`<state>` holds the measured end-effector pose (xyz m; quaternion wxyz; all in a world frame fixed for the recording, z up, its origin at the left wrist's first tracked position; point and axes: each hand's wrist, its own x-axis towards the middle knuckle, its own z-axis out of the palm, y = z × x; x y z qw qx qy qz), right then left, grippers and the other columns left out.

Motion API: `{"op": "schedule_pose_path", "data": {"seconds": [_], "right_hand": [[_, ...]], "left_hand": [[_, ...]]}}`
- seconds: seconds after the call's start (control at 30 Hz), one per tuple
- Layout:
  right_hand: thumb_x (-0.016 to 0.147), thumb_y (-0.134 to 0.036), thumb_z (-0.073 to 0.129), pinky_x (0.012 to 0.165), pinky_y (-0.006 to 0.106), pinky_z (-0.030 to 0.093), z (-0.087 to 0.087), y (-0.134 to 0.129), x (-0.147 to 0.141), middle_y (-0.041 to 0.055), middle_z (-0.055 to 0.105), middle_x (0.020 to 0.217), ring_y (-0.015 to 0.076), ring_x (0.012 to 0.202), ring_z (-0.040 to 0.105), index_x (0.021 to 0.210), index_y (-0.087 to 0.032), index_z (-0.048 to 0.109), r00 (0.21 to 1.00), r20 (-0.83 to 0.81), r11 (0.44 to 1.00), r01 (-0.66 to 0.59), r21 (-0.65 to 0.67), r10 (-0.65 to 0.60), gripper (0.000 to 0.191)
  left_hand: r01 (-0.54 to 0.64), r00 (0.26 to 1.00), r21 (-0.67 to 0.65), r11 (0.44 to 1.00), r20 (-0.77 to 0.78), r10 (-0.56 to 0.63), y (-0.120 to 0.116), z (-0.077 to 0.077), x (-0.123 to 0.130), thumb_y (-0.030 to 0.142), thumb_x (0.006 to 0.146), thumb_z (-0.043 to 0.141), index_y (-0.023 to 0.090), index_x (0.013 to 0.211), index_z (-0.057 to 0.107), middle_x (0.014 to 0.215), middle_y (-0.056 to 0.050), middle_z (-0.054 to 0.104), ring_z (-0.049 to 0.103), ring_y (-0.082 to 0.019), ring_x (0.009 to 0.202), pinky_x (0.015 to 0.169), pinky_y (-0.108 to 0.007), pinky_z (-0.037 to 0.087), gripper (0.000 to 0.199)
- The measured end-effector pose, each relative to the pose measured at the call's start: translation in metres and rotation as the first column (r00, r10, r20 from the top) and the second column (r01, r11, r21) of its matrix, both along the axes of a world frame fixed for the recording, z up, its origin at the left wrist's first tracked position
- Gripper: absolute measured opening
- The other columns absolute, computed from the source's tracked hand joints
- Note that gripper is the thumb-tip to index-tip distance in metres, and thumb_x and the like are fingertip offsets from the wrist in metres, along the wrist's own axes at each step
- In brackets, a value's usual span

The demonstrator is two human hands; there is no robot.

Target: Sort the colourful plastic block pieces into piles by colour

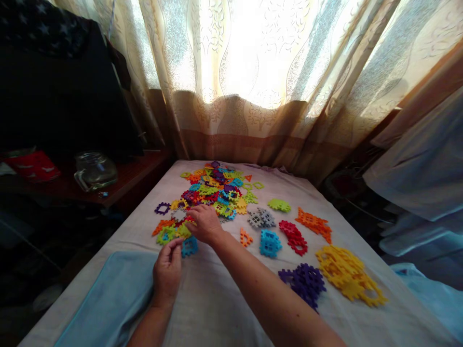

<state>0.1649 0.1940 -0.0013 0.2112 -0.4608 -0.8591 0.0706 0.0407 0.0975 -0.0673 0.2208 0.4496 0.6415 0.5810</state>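
Reaching left over the white cloth (213, 303), the right hand (206, 222) has fingers slightly parted atop the near part of a mixed pile (210, 189); their grip cannot be told. The left hand (168, 270) curls its fingers together just beside one blue piece (189, 246), any hold hidden. Blue fabric (115, 289) and the cloth's edge lie left; right of the fingers, seven single-colour groups (270, 243) and one orange triangle (245, 238).
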Motion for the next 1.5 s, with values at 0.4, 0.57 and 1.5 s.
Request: {"op": "schedule_pose_path", "data": {"seconds": [0.4,0.57,1.5], "right_hand": [[0.091,-0.032,0.051,0.087,0.039,0.04,-0.001,0.012,-0.036,0.008,0.071,0.101,0.024,0.101,0.057,0.094,-0.018,0.071,0.979,0.195,0.998,0.057,-0.002,-0.055,0.025],[0.096,-0.028,0.041,0.081,0.03,0.041,0.006,0.014,-0.012,0.0042,0.071,0.101,0.0188,0.095,0.061,0.097,-0.023,0.068,0.981,0.024,0.98,0.194,-0.036,-0.193,0.028],[0.093,-0.027,0.038,0.082,0.03,0.046,0.012,0.038,0.196,0.0129,0.07,0.113,0.0226,0.102,0.064,0.11,-0.022,0.072,0.633,0.25,0.625,0.771,-0.124,-0.732,0.038]], "left_hand": [[-0.004,0.999,-0.055,0.998,0.044,0.007,0.001,-0.003,-0.002,0.052,0.073,0.055,0.02,0.094,0.069,0.095,-0.006,0.072,0.066,-0.023,0.093,0.09,-0.036,0.05,0.041],[0.001,1.0,-0.064,0.998,0.027,0.001,0.001,-0.001,-0.002,0.053,0.072,0.056,0.02,0.093,0.068,0.094,-0.006,0.072,0.066,-0.023,0.094,0.091,-0.036,0.05,0.041],[0.025,0.999,-0.073,0.997,0.043,-0.022,0.003,-0.002,-0.001,0.053,0.069,0.056,0.021,0.091,0.068,0.095,-0.004,0.073,0.067,-0.024,0.098,0.094,-0.036,0.05,0.041]]}}
